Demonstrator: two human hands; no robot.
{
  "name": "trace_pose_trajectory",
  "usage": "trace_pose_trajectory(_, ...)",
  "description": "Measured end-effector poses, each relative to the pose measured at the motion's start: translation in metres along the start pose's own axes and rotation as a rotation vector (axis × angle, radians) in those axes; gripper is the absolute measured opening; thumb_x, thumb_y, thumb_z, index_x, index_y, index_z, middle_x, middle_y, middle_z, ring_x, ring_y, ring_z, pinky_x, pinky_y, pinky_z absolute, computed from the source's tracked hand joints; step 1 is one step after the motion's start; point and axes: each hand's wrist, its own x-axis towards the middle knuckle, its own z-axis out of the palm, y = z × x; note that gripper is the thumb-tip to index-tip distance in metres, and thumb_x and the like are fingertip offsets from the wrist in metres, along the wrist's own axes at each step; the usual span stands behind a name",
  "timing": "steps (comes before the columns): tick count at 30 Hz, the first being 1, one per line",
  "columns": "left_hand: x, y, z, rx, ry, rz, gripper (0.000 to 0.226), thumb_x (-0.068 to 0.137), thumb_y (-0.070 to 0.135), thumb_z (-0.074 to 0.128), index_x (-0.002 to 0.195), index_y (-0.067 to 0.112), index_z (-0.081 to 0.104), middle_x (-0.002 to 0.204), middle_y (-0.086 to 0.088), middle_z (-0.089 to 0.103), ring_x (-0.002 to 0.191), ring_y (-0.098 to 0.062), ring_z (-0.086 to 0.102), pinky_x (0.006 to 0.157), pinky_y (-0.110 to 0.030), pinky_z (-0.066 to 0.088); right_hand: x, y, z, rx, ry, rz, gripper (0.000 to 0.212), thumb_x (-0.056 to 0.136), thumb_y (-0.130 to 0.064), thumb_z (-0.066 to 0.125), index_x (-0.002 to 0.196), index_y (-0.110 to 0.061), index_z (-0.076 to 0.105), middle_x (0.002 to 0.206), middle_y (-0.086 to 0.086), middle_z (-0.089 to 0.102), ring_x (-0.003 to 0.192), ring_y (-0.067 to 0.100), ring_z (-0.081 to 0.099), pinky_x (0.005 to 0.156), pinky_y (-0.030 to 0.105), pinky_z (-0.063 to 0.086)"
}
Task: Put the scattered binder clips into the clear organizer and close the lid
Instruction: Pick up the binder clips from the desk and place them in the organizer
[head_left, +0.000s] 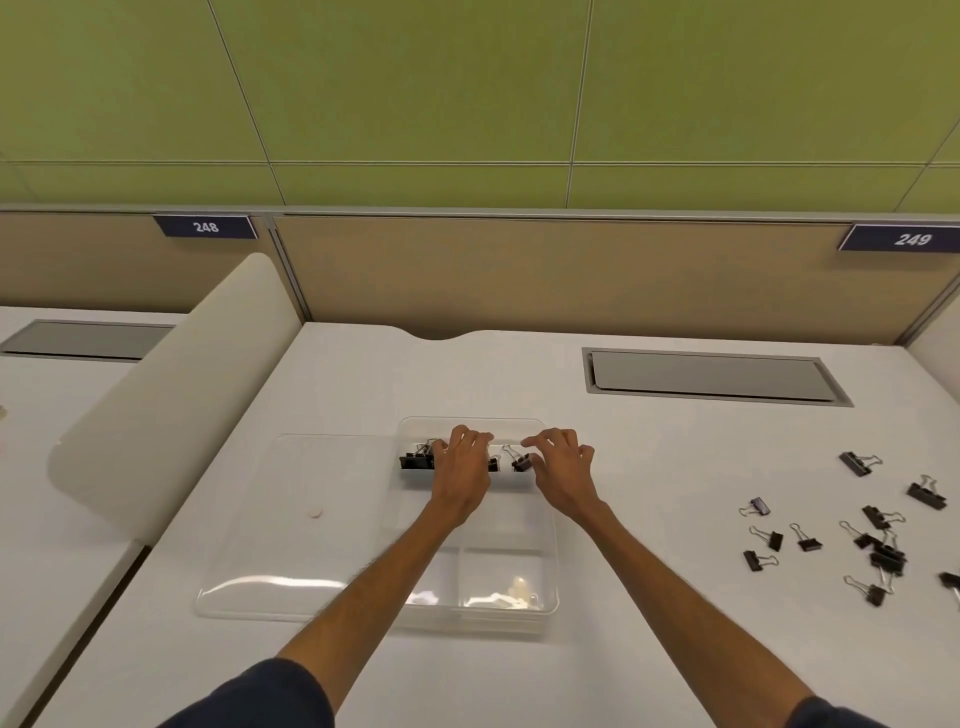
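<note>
Binder clips (415, 460) piled at the far end of the clear organizer (519, 525); left hand (462, 462) and right hand (563, 467) bent over them, probably adding more, each grip unreadable, clenched or released. Lid (311, 519) laid open leftward for access; scattered clips (878, 540) waiting on surface (675, 467), right.

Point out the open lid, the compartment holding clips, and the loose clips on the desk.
open lid (291, 519): head view, on its flat clear panel.
compartment holding clips (415, 428): head view, on its far wall.
loose clips (889, 558): head view, on one clip's black body.
</note>
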Motion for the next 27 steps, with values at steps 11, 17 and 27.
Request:
trace_pose_trajectory(11,-0.011,0.042,0.01,-0.05,0.075,0.063,0.029,0.086,0.008,0.054,0.111,0.02,0.063,0.111,0.002,0.064,0.114,-0.021,0.05,0.087,-0.043,0.035,-0.028,0.028,-0.018,0.027,0.028,0.054,0.028,0.096,-0.017,0.046,0.119,-0.027,0.06,0.122,-0.003,0.054,0.119,0.02,0.041,0.089,0.041,0.029)
trace_pose_trajectory(17,-0.013,0.085,0.022,-0.084,0.095,0.126,0.021,0.092,0.021,0.053,0.109,0.019,0.063,0.11,0.003,0.063,0.112,-0.02,0.051,0.086,-0.041,0.033,-0.046,0.068,-0.042,0.006,0.008,0.101,0.029,0.098,-0.023,0.045,0.125,-0.025,0.055,0.126,0.0,0.052,0.117,0.022,0.045,0.089,0.041,0.03)
trace_pose_trajectory(27,-0.012,0.181,0.066,-0.07,0.043,0.272,0.016,0.088,0.023,0.061,0.102,0.016,0.064,0.102,0.0,0.063,0.106,-0.023,0.053,0.085,-0.045,0.036,-0.09,0.17,-0.087,0.009,0.013,0.266,0.031,0.099,-0.027,0.044,0.129,-0.023,0.053,0.132,0.001,0.05,0.123,0.023,0.042,0.094,0.043,0.03)
